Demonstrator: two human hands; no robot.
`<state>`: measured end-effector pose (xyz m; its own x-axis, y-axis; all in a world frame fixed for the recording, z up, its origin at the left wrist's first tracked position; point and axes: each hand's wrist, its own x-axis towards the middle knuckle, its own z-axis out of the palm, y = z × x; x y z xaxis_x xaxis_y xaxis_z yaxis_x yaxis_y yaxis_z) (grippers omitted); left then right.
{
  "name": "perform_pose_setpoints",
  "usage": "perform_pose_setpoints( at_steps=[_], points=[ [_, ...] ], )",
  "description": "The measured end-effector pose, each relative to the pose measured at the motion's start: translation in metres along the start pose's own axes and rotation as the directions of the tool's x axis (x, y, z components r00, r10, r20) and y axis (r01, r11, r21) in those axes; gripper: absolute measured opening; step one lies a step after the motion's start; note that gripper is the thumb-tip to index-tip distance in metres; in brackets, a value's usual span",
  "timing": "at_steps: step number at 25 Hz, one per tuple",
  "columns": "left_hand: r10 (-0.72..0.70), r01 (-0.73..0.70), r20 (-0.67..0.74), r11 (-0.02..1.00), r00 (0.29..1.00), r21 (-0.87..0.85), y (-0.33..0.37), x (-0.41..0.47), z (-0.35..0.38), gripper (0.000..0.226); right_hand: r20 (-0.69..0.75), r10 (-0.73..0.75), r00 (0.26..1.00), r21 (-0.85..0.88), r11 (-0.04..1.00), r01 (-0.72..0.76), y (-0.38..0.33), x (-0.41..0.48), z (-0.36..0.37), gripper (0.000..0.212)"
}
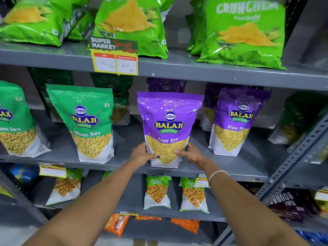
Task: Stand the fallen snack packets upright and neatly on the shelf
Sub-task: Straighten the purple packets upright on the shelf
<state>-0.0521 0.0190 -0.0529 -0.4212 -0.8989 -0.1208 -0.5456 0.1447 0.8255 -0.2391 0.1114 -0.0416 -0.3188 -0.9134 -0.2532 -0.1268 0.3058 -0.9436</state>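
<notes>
A purple Aloo Sev packet (168, 125) stands upright at the front of the grey middle shelf (124, 164). My left hand (142, 154) grips its lower left edge and my right hand (189, 153) grips its lower right edge. A second purple Aloo Sev packet (236, 119) stands upright to its right. To the left stands a green Ratlami Sev packet (88, 121), leaning slightly, with another green packet (12, 119) at the far left. More purple and green packets stand behind in shadow.
Bright green chip bags (243, 31) fill the top shelf, with a yellow price tag (114, 56) on its edge. Small green packets (157, 191) stand on the shelf below. A perforated steel upright (291, 160) rises at the right. Dark biscuit packs (291, 203) lie at lower right.
</notes>
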Motion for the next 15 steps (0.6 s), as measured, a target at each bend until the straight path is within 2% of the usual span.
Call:
perform_pose_setpoints(
  at_steps=[5,7,9,10,12,13,15],
  points=[
    [-0.02,0.02,0.022,1.0,1.0,0.01,0.0,-0.001,0.0,0.056,0.007,0.005,1.0,-0.025,1.0,-0.005,0.003,0.004,0.001,0.055],
    [-0.072,0.059,0.081,0.987,0.994,0.147,-0.004,-0.001,0.0,0.06,-0.029,0.023,0.999,-0.032,0.999,-0.024,0.007,0.002,-0.002,0.066],
    [-0.186,0.104,0.186,0.919,0.965,0.38,0.001,-0.003,-0.003,0.046,-0.116,0.045,0.992,-0.049,0.997,-0.051,0.01,-0.006,-0.013,0.078],
    [-0.288,0.146,0.26,0.878,0.922,0.456,0.009,-0.007,-0.003,0.037,-0.171,0.055,0.984,-0.055,0.996,-0.065,0.014,-0.012,-0.023,0.079],
    [-0.463,0.166,0.423,0.803,0.779,0.573,0.032,-0.013,0.003,0.034,-0.272,0.074,0.96,-0.07,0.993,-0.096,0.019,-0.023,-0.05,0.075],
    [-0.498,0.144,0.489,0.791,0.716,0.594,0.045,-0.014,0.009,0.037,-0.319,0.085,0.944,-0.089,0.989,-0.119,0.024,-0.027,-0.067,0.073],
    [-0.472,0.093,0.583,0.823,0.661,0.56,0.069,-0.011,0.034,0.035,-0.389,0.1,0.916,-0.101,0.983,-0.15,0.03,-0.034,-0.104,0.072]
  ],
)
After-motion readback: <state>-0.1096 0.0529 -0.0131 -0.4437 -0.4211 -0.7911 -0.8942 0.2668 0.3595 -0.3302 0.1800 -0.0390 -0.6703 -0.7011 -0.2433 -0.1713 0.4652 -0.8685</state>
